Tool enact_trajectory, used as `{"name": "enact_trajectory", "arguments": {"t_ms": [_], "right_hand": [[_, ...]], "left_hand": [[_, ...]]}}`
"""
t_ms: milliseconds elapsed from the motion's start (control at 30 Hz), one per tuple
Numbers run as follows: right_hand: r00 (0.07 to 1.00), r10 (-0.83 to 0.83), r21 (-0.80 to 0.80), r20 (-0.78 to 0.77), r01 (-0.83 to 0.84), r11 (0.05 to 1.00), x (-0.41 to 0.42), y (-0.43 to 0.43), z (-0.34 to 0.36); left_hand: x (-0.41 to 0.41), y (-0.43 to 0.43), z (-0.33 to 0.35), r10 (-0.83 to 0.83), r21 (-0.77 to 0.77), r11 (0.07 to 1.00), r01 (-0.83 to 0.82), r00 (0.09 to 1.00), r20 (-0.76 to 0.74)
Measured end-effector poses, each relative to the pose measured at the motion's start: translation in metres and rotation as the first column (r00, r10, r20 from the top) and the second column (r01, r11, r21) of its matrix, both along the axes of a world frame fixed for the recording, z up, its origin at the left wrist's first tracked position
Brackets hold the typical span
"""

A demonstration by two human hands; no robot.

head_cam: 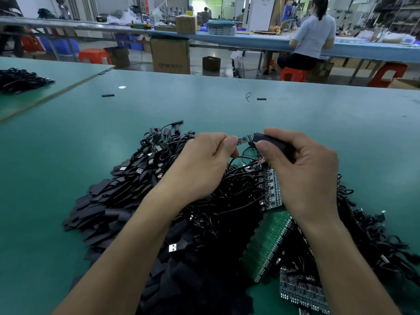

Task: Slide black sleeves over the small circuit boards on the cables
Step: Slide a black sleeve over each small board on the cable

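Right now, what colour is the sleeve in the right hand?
Black; the sleeve shows best in the head view.

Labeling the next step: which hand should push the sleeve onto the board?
Probably right. The right hand grips the sleeve, its end at the board; the left hand just pinches the board's other end.

Diffuse overhead light evenly illuminates the green surface point(318, 123), casting only faint, soft-edged shadows; one small white glare spot point(122, 87) appears far left. The distant window point(204, 5) is overexposed and the hall behind is slightly soft. Wide-angle distortion bows the far bench point(250, 40) and stretches the lower frame edge, while the black pile point(193, 258) loses detail in shadow.
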State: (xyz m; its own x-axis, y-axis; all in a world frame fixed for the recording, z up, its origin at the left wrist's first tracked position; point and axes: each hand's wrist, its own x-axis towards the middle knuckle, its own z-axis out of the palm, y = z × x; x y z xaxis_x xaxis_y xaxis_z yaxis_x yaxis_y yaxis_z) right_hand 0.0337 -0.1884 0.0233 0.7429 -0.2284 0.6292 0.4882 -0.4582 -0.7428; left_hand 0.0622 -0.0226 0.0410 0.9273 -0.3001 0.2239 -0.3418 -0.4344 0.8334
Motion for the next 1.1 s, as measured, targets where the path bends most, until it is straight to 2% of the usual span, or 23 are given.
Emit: {"name": "enact_trajectory", "arguments": {"t_ms": [200, 367, 533, 733, 933, 1033, 1100], "right_hand": [[0.999, 0.031, -0.077, -0.012, -0.031, 0.997, -0.002, -0.005, 0.007], [0.987, 0.139, -0.111, -0.078, -0.147, 0.983, 0.001, -0.013, 0.015], [0.937, 0.285, -0.138, -0.203, -0.316, 0.939, 0.006, -0.017, 0.022], [0.93, 0.342, -0.014, -0.132, -0.347, 0.938, 0.008, -0.014, 0.013], [0.937, 0.327, 0.118, -0.121, -0.313, 0.942, 0.008, -0.018, 0.007], [0.94, 0.325, 0.147, -0.106, -0.309, 0.94, 0.008, -0.019, 0.008], [0.937, 0.332, 0.144, -0.105, -0.316, 0.938, 0.007, -0.02, 0.008]], "left_hand": [[0.001, 0.005, 0.001, -0.046, 0.055, 0.997, 0.046, 0.999, 0.012], [0.003, 0.007, 0.001, -0.076, 0.07, 0.995, 0.075, 0.997, 0.003], [0.0, 0.007, 0.003, -0.143, 0.059, 0.988, 0.141, 0.989, 0.028], [-0.001, 0.008, 0.003, -0.158, 0.026, 0.987, 0.157, 0.986, 0.057], [0.0, 0.011, 0.002, -0.021, 0.047, 0.999, 0.013, 0.984, 0.177], [-0.001, 0.009, 0.003, 0.034, -0.004, 0.999, -0.034, 0.971, 0.237], [-0.002, 0.007, 0.004, 0.049, -0.054, 0.998, -0.038, 0.974, 0.223]]}}
